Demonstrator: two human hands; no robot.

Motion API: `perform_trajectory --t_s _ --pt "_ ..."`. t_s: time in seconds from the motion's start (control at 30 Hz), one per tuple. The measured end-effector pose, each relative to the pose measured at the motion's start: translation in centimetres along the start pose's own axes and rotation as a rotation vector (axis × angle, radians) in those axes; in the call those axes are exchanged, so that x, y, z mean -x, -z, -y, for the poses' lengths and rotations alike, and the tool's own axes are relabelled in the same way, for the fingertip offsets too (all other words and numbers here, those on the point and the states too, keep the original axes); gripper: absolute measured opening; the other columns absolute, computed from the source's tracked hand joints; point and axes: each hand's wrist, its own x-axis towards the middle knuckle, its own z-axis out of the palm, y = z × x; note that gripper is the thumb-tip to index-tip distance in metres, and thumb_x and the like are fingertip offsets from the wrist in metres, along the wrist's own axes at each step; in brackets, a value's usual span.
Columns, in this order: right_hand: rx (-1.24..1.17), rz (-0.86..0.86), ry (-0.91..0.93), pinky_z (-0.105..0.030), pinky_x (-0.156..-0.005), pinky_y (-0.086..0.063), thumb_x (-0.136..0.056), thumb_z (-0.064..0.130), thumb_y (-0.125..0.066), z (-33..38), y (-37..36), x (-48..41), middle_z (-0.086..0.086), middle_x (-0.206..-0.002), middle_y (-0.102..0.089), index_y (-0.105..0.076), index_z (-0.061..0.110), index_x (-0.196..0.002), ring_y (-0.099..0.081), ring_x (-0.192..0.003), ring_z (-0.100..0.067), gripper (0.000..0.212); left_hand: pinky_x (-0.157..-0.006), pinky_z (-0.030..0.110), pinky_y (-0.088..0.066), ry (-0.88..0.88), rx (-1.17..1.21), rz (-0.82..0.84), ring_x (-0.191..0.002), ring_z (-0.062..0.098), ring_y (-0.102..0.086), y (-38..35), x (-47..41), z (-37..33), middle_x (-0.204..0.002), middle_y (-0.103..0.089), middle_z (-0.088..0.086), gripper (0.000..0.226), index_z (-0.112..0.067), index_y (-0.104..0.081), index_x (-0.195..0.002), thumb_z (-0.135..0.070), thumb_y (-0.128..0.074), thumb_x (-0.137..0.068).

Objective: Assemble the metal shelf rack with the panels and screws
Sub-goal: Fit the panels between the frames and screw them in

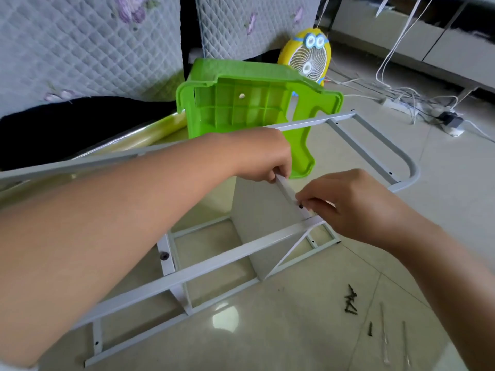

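A grey metal rack frame [219, 257] lies on the tiled floor, with a second frame [372, 153] raised behind it. Between them stands a grey panel [263, 218] on its edge. My left hand [261, 156] grips the top edge of that panel. My right hand [356, 207] pinches a small black screw [300, 206] at a hole in the panel's rim, just above the frame's rail. Several loose black screws [351, 301] lie on the floor at the lower right, with one more screw [370, 328] below them.
A green plastic stool [241, 103] lies tipped on its side behind the frames. A yellow cartoon fan [308, 57] stands at the back. White cables and a power strip [396, 103] cover the floor at the right. Thin white ties [384, 336] lie near the screws. Quilted covers hang at the left.
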Motion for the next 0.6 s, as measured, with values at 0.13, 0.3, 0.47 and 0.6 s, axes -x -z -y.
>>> perform_trajectory --t_s 0.13,0.3,0.47,0.6 --pt "-0.074 -0.026 -0.095 -0.027 -0.063 -0.045 -0.07 0.004 -0.06 -0.1 0.0 0.4 -0.003 -0.061 -0.069 -0.071 0.003 -0.076 -0.057 -0.071 -0.014 0.012 -0.071 0.03 -0.036 -0.017 -0.055 -0.027 -0.101 0.026 -0.055 -0.3 0.1 -0.3 -0.103 -0.064 0.008 0.019 -0.011 -0.065 -0.098 -0.01 -0.052 -0.084" --pt "-0.116 0.04 -0.156 -0.027 -0.065 -0.045 -0.071 0.007 -0.057 0.1 0.4 0.1 -0.003 -0.062 -0.07 -0.071 0.003 -0.077 -0.058 -0.074 -0.011 0.016 -0.075 0.037 -0.045 -0.011 -0.081 -0.039 -0.097 0.03 -0.056 -0.7 0.4 -0.6 -0.097 -0.062 0.009 0.015 -0.015 -0.06 -0.087 -0.006 -0.048 -0.084" --pt "-0.083 0.065 -0.207 -0.028 -0.053 -0.046 -0.075 0.011 -0.056 1.2 0.9 -0.5 -0.004 -0.062 -0.07 -0.072 0.005 -0.077 -0.06 -0.054 -0.016 0.017 -0.075 0.033 -0.041 -0.015 -0.151 -0.065 -0.103 0.028 -0.053 -0.9 0.6 -0.7 -0.104 -0.06 0.007 0.019 -0.011 -0.06 -0.098 -0.005 -0.045 -0.088" --pt "0.004 0.193 -0.35 -0.04 -0.072 -0.049 -0.09 0.014 -0.052 1.7 1.3 -1.0 -0.01 -0.082 -0.07 -0.07 0.011 -0.093 -0.061 -0.079 -0.029 0.019 -0.083 0.033 -0.043 -0.021 -0.134 -0.086 -0.11 0.023 -0.049 -1.1 0.8 -0.7 -0.112 -0.058 0.001 0.028 -0.013 -0.06 -0.109 -0.004 -0.042 -0.089"
